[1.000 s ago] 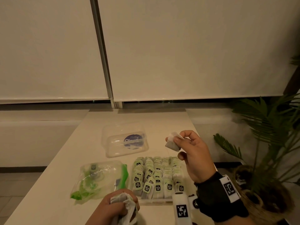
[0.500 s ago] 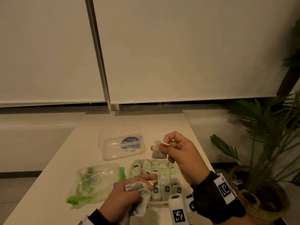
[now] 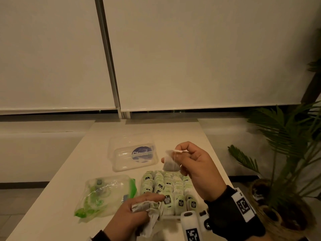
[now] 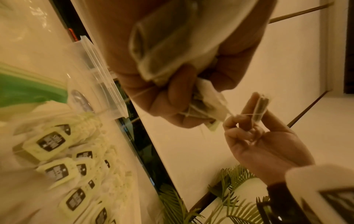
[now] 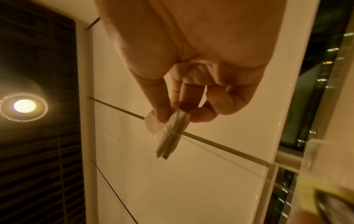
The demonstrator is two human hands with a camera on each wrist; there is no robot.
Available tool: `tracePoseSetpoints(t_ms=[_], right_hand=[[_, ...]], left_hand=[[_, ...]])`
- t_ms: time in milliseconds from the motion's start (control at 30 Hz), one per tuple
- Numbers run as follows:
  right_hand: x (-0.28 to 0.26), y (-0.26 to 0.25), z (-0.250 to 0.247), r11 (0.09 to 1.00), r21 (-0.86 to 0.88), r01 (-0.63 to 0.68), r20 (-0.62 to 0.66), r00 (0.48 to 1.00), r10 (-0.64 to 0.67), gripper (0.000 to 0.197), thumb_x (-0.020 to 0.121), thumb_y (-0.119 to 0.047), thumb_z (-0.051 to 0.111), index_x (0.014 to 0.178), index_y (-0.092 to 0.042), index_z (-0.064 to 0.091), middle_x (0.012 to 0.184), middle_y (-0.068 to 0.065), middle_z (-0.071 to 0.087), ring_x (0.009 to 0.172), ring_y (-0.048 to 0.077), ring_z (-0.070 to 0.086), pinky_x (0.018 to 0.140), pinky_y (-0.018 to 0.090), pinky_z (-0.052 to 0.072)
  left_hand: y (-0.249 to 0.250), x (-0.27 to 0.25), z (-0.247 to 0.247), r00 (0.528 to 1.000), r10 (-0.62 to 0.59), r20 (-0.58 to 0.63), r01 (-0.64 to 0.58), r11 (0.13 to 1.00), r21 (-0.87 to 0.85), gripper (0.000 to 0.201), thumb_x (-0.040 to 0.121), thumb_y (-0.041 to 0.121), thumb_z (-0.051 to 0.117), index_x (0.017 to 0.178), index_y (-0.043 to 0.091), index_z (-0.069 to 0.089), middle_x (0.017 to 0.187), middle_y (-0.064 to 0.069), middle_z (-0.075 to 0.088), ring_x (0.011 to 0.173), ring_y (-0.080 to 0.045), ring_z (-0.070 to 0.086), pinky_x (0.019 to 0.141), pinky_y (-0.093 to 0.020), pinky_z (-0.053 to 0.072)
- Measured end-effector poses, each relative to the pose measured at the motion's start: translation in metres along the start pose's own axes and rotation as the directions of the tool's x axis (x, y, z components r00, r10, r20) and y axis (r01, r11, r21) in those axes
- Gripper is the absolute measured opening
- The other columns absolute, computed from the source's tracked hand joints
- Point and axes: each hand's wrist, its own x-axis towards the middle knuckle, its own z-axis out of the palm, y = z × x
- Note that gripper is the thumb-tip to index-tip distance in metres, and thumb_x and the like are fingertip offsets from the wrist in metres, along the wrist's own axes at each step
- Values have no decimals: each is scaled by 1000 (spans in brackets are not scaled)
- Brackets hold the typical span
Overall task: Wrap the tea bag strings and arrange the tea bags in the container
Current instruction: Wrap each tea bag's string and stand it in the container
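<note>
Our right hand (image 3: 196,164) pinches one tea bag (image 3: 171,161) above the container (image 3: 171,216), string partly wrapped; our left hand (image 3: 137,209) grips a bunch of bags (image 3: 147,208). The string looks taut between hands, so a tug could undo the wrap.

In front of you runs a long pale table (image 3: 57,197), reaching away toward the blinds at 12 o'clock. Directly on it, near its middle, lies a clear plastic lid (image 3: 132,153) with a round blue label. At 5 o'clock from the lid sits the clear container (image 3: 169,216), packed with rows of upright tea bags (image 3: 167,190). Just beside the container, at its 9 o'clock, rests a crumpled clear bag with green print (image 3: 104,195).
</note>
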Motion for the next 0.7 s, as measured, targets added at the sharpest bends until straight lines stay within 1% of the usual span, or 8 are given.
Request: tracePoseSetpoints(t_ms=[100,167,267,400,467,567,633,700], right_hand=[[-7,3,0,996,30,-79,86,993,76,5,80,-16,62,80,-20,65,91,39,64,69,27,48,49,21,34],[-12,8,2,993,6,-122,144,982,120,3,77,-17,64,78,-18,67,81,27,65,64,24,47,48,21,34],[-22,14,11,981,-95,-168,139,974,180,4,78,-15,64,76,-12,66,66,6,53,53,10,40,47,19,31],[-26,24,19,958,-152,-243,70,964,256,35,87,3,53,56,-13,50,52,-8,43,41,1,39,42,12,33],[-25,27,22,944,-156,-290,28,954,298,39,85,-7,55,48,-19,46,55,-12,45,42,0,41,43,11,34],[-23,29,23,917,-252,-308,-13,949,315,18,69,-29,58,55,-20,52,68,-12,51,52,1,45,51,16,35],[-23,32,22,912,-280,-301,-1,950,313,24,75,-25,61,58,-13,51,73,-9,51,56,2,45,57,20,34],[-22,35,20,907,-295,-302,9,948,318,30,82,-14,60,55,-13,48,76,-5,50,56,1,44,57,19,33]], left_hand=[[-1,5,-5,992,8,-123,-13,999,-38,55,46,27,69,100,19,78,113,-11,71,107,-21,67,83,-23,52],[2,8,-6,989,42,-139,-48,998,-45,56,49,24,66,105,18,77,115,-12,70,107,-24,67,83,-24,52],[11,8,-10,976,125,-178,-130,991,-16,55,55,12,62,108,21,75,119,-5,69,111,-22,65,84,-22,52],[23,8,-11,962,212,-171,-186,970,157,63,59,-1,48,105,32,75,120,10,67,113,-7,62,86,-12,46],[27,6,-10,963,223,-150,-189,959,211,64,59,0,47,105,35,75,120,12,66,114,-5,61,86,-10,44],[29,3,-10,964,236,-126,-198,946,257,64,60,-1,46,103,37,75,118,16,65,116,-4,59,88,-9,43],[31,0,-10,963,248,-106,-212,939,273,66,59,-2,45,103,37,75,118,18,65,116,-3,59,89,-9,42],[33,-2,-9,960,272,-72,-239,923,300,68,59,-4,45,106,36,74,120,17,65,118,-4,58,91,-9,41]])
